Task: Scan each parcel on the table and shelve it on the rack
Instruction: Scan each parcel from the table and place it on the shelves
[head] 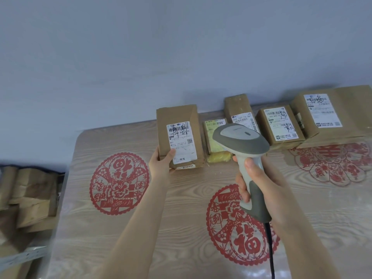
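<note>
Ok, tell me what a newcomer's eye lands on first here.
The grey barcode scanner stands out at centre, gripped by the right hand and raised just right of the brown parcel, which the left hand holds by its lower left corner. Next come the big red paper-cut designs on the wood-grain table, with more labelled parcels lined along its far edge.

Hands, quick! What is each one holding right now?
Left hand: holds the leftmost brown parcel at its near corner.
Right hand: grips the barcode scanner by its handle.
</note>
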